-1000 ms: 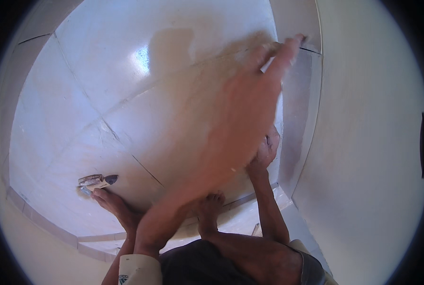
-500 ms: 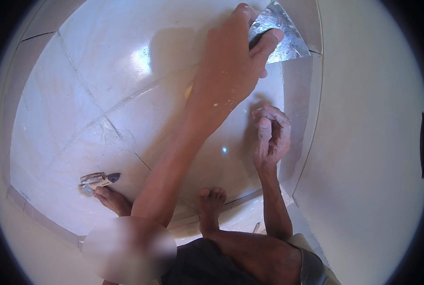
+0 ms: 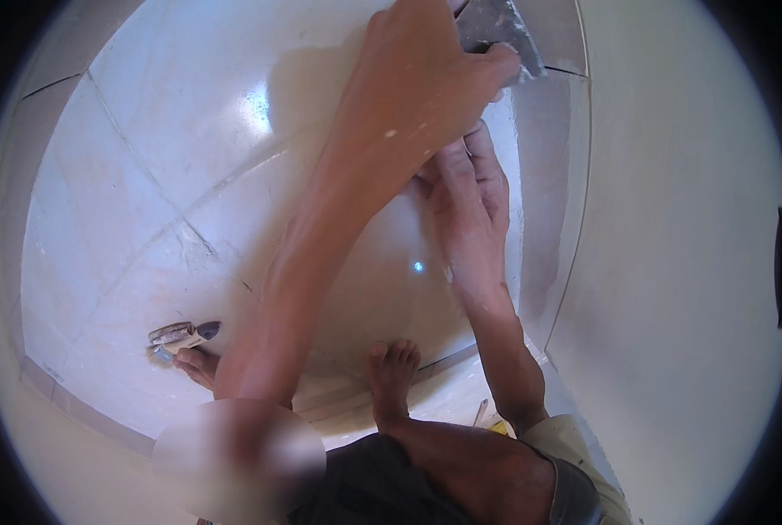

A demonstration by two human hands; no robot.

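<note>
Head view: the left hand (image 3: 417,79) is at the upper middle of the frame and grasps a scraper (image 3: 500,24), with the thumb lying over its grey blade. The scraper is at the top edge, right of the middle, in front of the skirting (image 3: 544,175); whether it touches the tiles, I cannot tell. The right hand (image 3: 468,201) is right of the centre, just below the left hand, which partly covers its bent fingers. So I cannot tell if it holds something, or if the two hands touch. Light shines on the tiled floor (image 3: 146,254) at the upper left. At the lower left, a small tool (image 3: 179,335) lies just beside one bare foot (image 3: 196,363); the other foot (image 3: 393,367) stands at the lower middle.
</note>
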